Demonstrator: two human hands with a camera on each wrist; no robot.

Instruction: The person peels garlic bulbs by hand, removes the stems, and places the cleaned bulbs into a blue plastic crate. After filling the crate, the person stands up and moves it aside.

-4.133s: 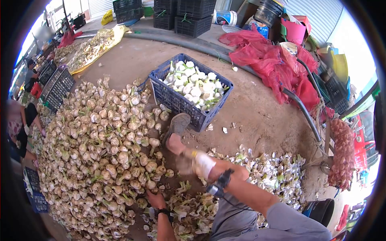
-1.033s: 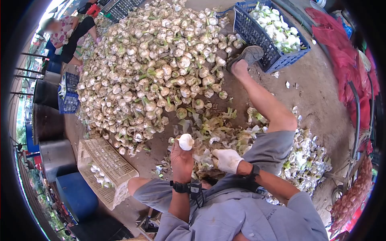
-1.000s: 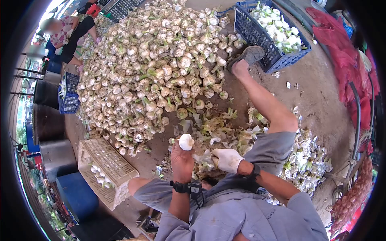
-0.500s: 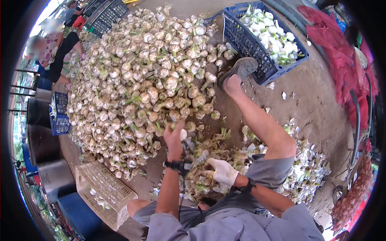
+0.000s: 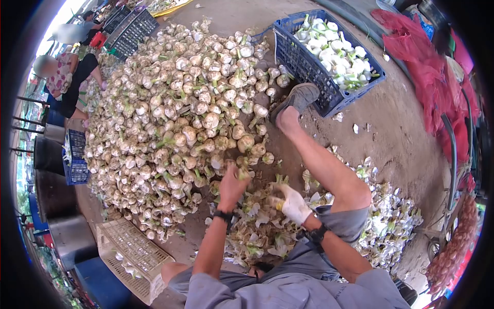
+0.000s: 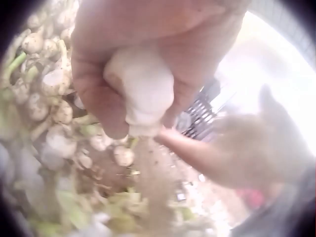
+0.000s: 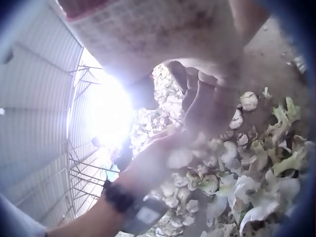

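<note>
Left hand (image 5: 232,181) clamped round peeled garlic bulb (image 6: 140,89), gloved right hand (image 5: 292,203) loosely curled, empty; best tossed gently toward blue crate (image 5: 309,64).

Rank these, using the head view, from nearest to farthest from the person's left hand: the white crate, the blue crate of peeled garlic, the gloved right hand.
1. Gloved right hand: just right of the left hand.
2. White crate: lower left, by the knee.
3. Blue crate of peeled garlic: upper right, beyond the shoe.
</note>
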